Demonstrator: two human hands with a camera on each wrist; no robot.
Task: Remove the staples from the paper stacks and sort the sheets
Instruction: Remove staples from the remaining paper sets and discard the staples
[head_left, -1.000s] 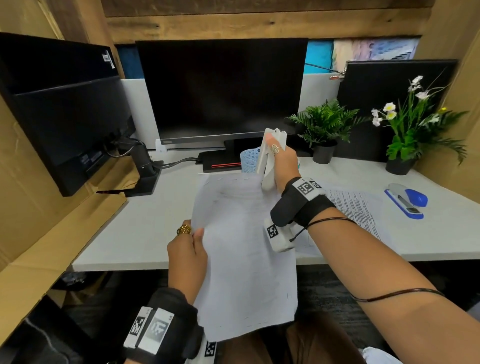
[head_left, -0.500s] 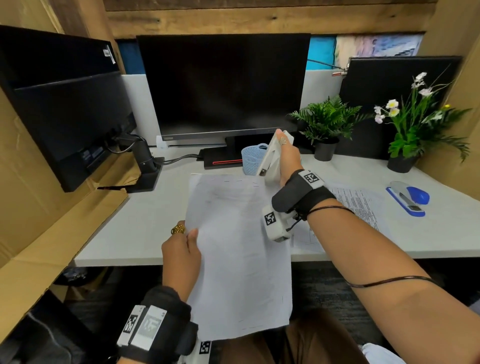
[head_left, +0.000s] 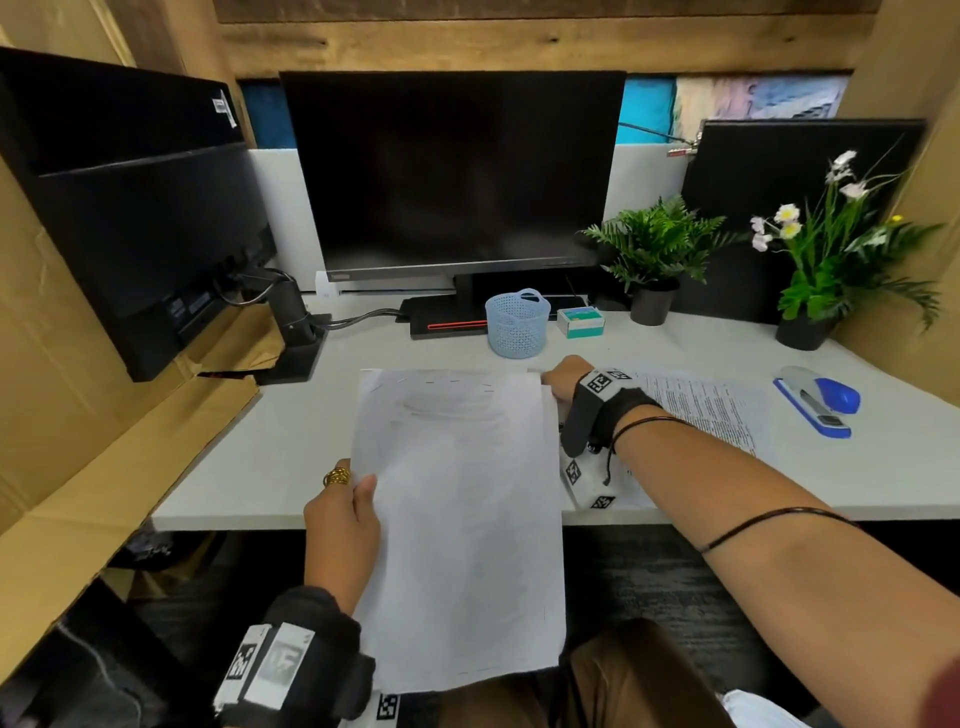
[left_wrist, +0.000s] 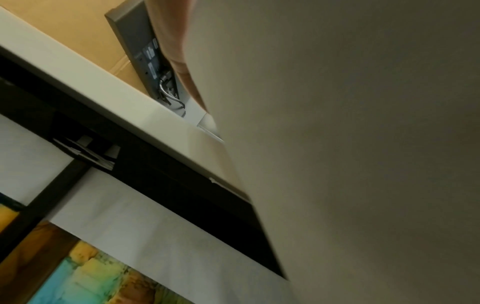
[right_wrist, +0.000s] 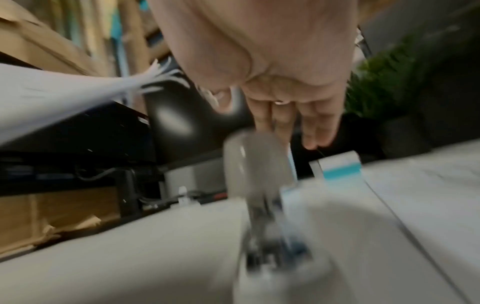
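My left hand (head_left: 343, 514) grips a white stapled paper stack (head_left: 457, 519) by its left edge, thumb on top, and holds it tilted over the desk's front edge; small staples line its top edge. The stack (left_wrist: 363, 144) fills the left wrist view. My right hand (head_left: 563, 382) is low over the desk beside the stack's top right corner. In the right wrist view its fingers (right_wrist: 275, 121) point straight down over a blurred grey staple remover (right_wrist: 255, 164) standing on the desk, with the thumb apart from it. A fanned corner of the stack (right_wrist: 64, 98) shows at left.
Printed loose sheets (head_left: 701, 410) lie under my right forearm. A blue stapler (head_left: 815, 400) sits at the right. A blue mesh basket (head_left: 517, 322) and a small teal box (head_left: 581, 321) stand behind. Two potted plants (head_left: 654, 249) and monitors (head_left: 452, 171) line the back.
My right hand, which held the whitish tool raised above the stack's top right corner, has dropped to the desk beside the stack. The left hand keeps its hold on the stack.
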